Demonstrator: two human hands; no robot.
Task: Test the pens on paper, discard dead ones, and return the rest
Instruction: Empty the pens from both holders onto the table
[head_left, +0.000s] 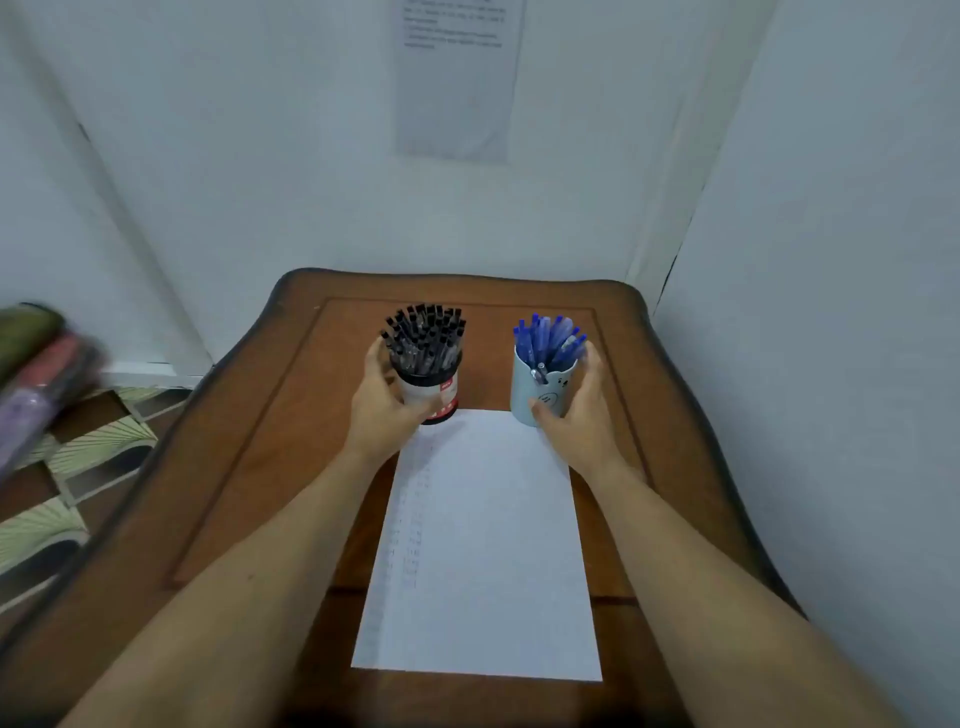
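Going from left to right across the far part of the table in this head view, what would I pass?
Left hand → holder of black pens, which that hand grips → pale blue cup of blue pens → right hand, curled round that cup.

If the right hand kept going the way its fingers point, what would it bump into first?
The blue cup: the right hand curls round it, thumb in front, fingers on its right side. Beyond it come the table's back edge and the wall, though depth is unclear.
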